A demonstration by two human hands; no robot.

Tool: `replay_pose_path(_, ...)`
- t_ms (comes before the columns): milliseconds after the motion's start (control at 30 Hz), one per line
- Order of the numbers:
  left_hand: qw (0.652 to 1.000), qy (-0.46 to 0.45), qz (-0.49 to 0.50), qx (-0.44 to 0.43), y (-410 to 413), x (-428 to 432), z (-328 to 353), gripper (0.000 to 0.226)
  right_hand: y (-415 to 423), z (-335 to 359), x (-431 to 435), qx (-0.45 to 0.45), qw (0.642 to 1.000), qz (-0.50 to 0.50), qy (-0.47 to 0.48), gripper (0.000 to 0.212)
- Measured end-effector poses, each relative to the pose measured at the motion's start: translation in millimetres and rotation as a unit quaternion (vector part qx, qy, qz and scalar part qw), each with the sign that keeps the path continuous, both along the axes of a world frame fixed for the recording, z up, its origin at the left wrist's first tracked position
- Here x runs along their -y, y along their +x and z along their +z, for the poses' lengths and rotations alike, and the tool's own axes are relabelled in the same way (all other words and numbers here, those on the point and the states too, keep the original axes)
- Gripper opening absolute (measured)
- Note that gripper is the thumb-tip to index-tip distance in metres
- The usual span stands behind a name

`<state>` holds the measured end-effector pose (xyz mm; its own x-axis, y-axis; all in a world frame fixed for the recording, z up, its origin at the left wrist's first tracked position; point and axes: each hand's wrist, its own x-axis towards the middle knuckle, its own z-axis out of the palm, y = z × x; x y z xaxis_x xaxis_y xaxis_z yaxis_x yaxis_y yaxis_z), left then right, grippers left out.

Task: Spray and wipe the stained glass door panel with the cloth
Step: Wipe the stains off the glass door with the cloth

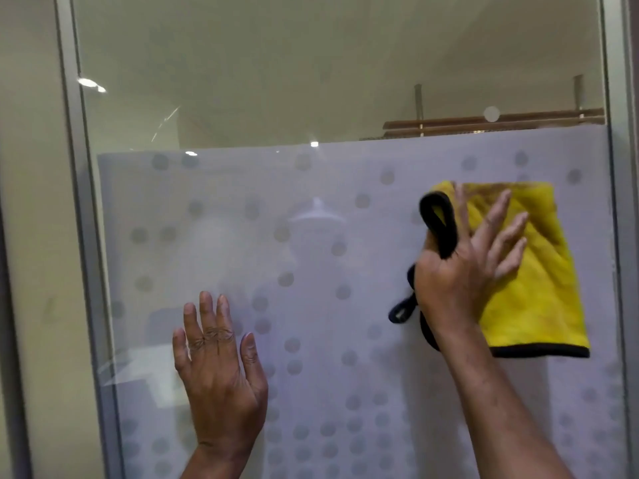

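Note:
The glass door panel (328, 236) fills the view, clear at the top and frosted with grey dots below. A yellow cloth with black edging (539, 292) lies flat against the frosted part at the right. My right hand (473, 264) presses the cloth onto the glass with fingers spread and straight; a black fold of the cloth sticks out beside the thumb. My left hand (218, 371) rests flat on the frosted glass at the lower left, fingers straight and together. No spray bottle is in view.
A grey metal door frame (83, 236) runs down the left side, with a beige wall (31, 202) beyond it. Another frame edge (622, 202) borders the right. Wooden slats (484, 121) show through the clear glass at upper right.

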<state>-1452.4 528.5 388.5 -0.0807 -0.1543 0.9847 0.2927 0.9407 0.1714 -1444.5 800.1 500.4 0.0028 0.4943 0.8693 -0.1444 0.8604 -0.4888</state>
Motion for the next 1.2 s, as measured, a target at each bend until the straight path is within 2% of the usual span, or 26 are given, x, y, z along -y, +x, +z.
replay_pose_path(167, 1.000, -0.001, 0.003, -0.001, 0.0, -1.1, -0.3, 0.057, 6.2, 52.3, 55.6, 0.000, 0.996, 0.036, 0.078, 0.076)
replay_pose_path(333, 1.000, 0.008, -0.008, -0.008, 0.3, -1.6, 0.0, 0.054, 14.0, 50.2, 113.4, 0.032, 0.975, 0.082, 0.204, 0.084)
replay_pose_path(500, 0.999, 0.024, -0.033, -0.009, -0.6, -1.8, 1.1, 0.055, 20.3, 4.2, 154.3, 0.072, 0.931, 0.149, 0.326, 0.086)
replay_pose_path(633, 0.998, -0.003, -0.071, 0.001, -0.1, 2.7, -3.9, 0.057, 25.4, -46.3, 164.2, 0.064, 0.912, 0.227, 0.336, 0.081)
replay_pose_path(733, 0.997, -0.044, 0.054, 0.021, -5.7, 5.1, -1.9, 0.059, 29.9, -92.6, 168.0, 0.078, 0.901, 0.287, 0.316, 0.088)
replay_pose_path(767, 0.997, -0.040, 0.065, 0.012, -11.5, 7.7, -0.6, 0.056, 29.0, -110.1, 167.7, 0.083, 0.899, 0.296, 0.311, 0.089)
replay_pose_path(833, 0.999, 0.006, 0.019, -0.030, -18.8, 12.3, 4.2, 0.052, 28.4, -145.7, 162.5, 0.093, 0.903, 0.281, 0.310, 0.086)
replay_pose_path(933, 0.995, 0.029, -0.060, -0.074, -16.8, 8.2, -3.0, 0.050, 25.0, -190.1, 146.8, 0.119, 0.912, 0.195, 0.340, 0.083)
replay_pose_path(1033, 0.994, 0.029, -0.074, -0.069, -9.1, 0.7, -8.1, 0.049, 20.6, -225.3, 118.3, 0.144, 0.918, 0.152, 0.337, 0.058)
replay_pose_path(1133, 0.994, 0.034, -0.079, -0.062, -8.2, 2.6, -6.0, 0.048, 16.9, -257.8, 69.6, 0.182, 0.924, 0.062, 0.329, 0.068)
replay_pose_path(1200, 0.994, 0.034, -0.081, -0.059, -7.0, 1.8, -6.2, 0.048, 17.0, -269.9, 33.6, 0.150, 0.925, 0.007, 0.349, 0.068)
